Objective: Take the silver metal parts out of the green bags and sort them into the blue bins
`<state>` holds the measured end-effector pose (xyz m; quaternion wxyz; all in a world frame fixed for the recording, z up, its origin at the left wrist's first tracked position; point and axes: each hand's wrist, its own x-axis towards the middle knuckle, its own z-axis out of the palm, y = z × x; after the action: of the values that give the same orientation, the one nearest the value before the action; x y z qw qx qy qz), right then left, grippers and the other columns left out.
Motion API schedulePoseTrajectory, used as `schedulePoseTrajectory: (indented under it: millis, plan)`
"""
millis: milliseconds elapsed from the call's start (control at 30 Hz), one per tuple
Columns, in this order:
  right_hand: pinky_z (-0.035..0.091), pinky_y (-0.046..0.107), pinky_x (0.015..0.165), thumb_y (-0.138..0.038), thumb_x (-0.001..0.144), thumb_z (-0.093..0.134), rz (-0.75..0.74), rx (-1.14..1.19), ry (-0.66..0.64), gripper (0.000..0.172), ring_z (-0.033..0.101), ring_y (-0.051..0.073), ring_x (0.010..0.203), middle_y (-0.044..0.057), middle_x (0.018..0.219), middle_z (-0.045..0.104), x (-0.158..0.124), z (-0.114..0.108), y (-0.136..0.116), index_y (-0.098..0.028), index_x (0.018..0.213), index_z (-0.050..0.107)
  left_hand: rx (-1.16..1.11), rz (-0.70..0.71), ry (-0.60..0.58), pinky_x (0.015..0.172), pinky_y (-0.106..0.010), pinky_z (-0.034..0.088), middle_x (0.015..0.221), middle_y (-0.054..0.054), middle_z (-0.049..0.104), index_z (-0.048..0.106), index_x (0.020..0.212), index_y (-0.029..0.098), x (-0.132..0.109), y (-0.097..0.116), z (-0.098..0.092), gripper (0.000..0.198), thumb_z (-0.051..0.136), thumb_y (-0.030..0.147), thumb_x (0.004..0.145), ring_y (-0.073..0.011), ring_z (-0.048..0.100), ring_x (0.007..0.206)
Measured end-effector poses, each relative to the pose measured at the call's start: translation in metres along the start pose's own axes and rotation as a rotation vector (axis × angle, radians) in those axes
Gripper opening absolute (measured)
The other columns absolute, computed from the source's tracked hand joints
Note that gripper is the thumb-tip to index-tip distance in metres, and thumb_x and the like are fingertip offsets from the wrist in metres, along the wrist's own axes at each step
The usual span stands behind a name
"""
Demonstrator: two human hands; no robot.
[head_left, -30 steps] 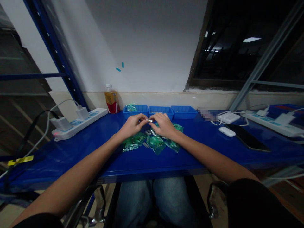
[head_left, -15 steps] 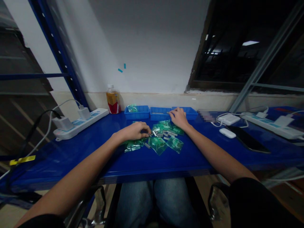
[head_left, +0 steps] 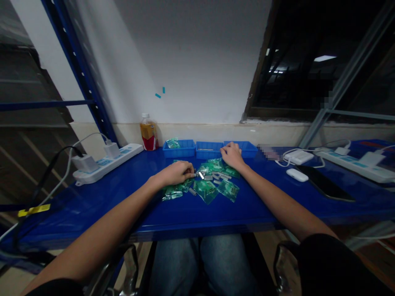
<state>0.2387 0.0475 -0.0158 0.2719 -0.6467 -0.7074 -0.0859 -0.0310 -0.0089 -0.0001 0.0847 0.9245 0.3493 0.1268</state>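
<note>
Presently, as I see it through the head camera:

- Blue table (head_left: pixel 197 222): front edge nearest me, with both of my forearms crossing it.
- Green bags (head_left: pixel 206 190): a loose, flat heap at mid-table, some overlapping.
- Small metal parts (head_left: pixel 216 177): scattered on the bags and between them.
- Left hand (head_left: pixel 175 173): palm down at the heap's left side, fingers curled, tips touching the metal parts. I cannot tell whether a piece is pinched.
- Right hand (head_left: pixel 232 155): farther back, palm down over the heap's far edge, fingers bent, tips near the tray rims. Whether it grips anything, I cannot tell.
- Left tray (head_left: pixel 182 153), middle tray (head_left: pixel 210 153), right tray (head_left: pixel 249 153): blue, side by side behind the heap. The left one holds a green bag.
- Power strip (head_left: pixel 108 163): white, far left, with chargers plugged in.
- Phone (head_left: pixel 324 183) and white case (head_left: pixel 296 174): right of the hands, well apart from the heap.
- Bottle (head_left: pixel 148 133): upright against the wall, left of the trays.
</note>
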Motion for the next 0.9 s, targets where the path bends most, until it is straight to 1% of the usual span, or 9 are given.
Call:
schedulePoseTrajectory:
  millis: [333, 633, 900]
  plan:
    - [0.038, 0.039, 0.086, -0.038, 0.092, 0.038, -0.014, 0.023, 0.005, 0.036, 0.042, 0.026, 0.105, 0.01, 0.106, 0.054, -0.0006, 0.0002, 0.0014, -0.022, 0.088, 0.07, -0.019, -0.016, 0.019, 0.063, -0.023, 0.039, 0.081, -0.004, 0.063, 0.06, 0.089, 0.016, -0.0003, -0.0002, 0.0009, 0.018, 0.053, 0.032, 0.086, -0.014, 0.055, 0.07]
    - [0.038, 0.036, 0.088, -0.038, 0.092, 0.037, -0.037, 0.007, 0.007, 0.037, 0.043, 0.025, 0.105, 0.01, 0.105, 0.054, -0.002, -0.0006, 0.0009, -0.02, 0.088, 0.069, -0.066, -0.016, 0.078, 0.063, -0.023, 0.039, 0.082, -0.004, 0.064, 0.059, 0.09, 0.017, -0.0009, -0.0024, 0.0013, 0.019, 0.05, 0.033, 0.087, -0.014, 0.057, 0.071]
    - [0.039, 0.036, 0.086, -0.036, 0.095, 0.032, -0.034, -0.091, -0.03, 0.038, 0.043, 0.025, 0.106, 0.011, 0.113, 0.052, -0.0027, -0.0021, -0.0066, -0.019, 0.096, 0.066, -0.067, -0.009, 0.086, 0.065, -0.023, 0.041, 0.083, -0.004, 0.064, 0.06, 0.091, 0.016, 0.0007, 0.0022, 0.0009, 0.022, 0.05, 0.035, 0.088, -0.0142, 0.058, 0.072]
